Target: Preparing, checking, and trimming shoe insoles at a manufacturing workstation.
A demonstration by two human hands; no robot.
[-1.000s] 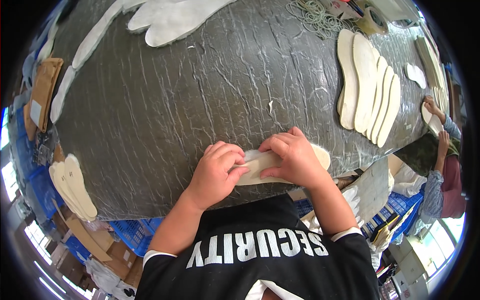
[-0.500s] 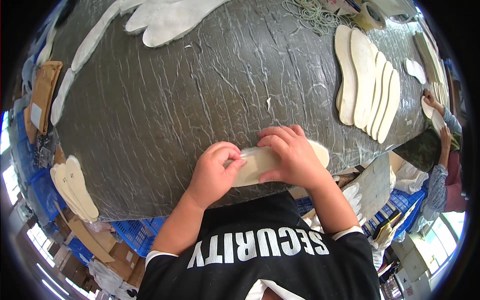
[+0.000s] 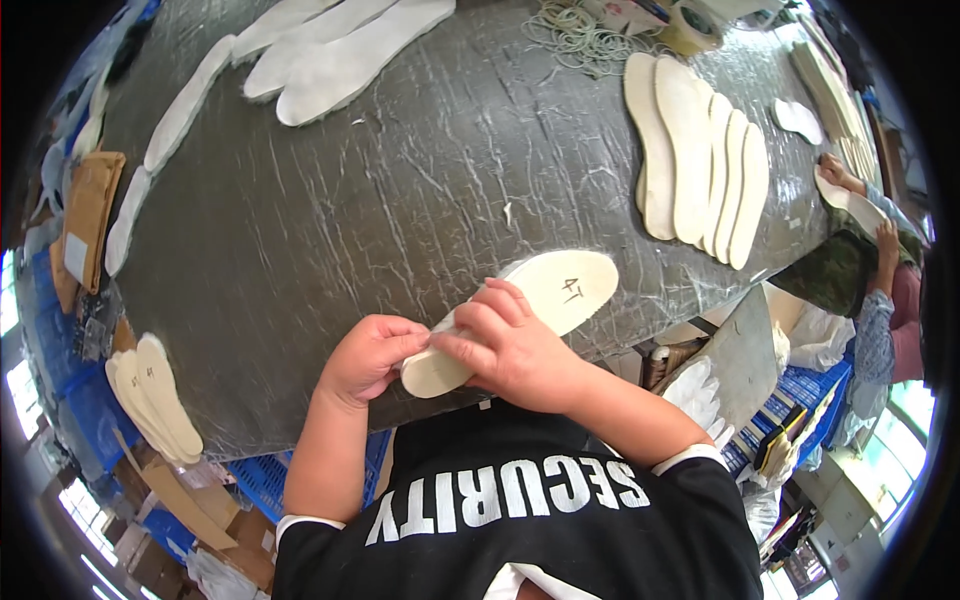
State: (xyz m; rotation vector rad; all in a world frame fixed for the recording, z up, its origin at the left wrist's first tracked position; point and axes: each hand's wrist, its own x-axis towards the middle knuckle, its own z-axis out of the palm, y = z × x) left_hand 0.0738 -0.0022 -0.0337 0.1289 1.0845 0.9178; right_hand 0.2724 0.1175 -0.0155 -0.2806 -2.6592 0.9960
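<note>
Swung to a steeper slant, the cream, foot-shaped, fluffy-edged insole (image 3: 572,290) sits over the near side of the dark film-covered table (image 3: 290,260), its middle gripped by the half-curled bare right hand (image 3: 515,350), best kept steady while the bare left hand (image 3: 368,358), fingertips closed, pinches its near-left rim.

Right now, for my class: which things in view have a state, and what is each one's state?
Held insole: gripped, marked side showing, slanting up to the right
Left hand: closed on the insole's lower-left end
Right hand: wrapped over the insole's middle
Cream insoles at right: fanned, overlapping
White insoles at top: overlapping
Rubber bands: loosely heaped
Table covering: wrinkled
</note>
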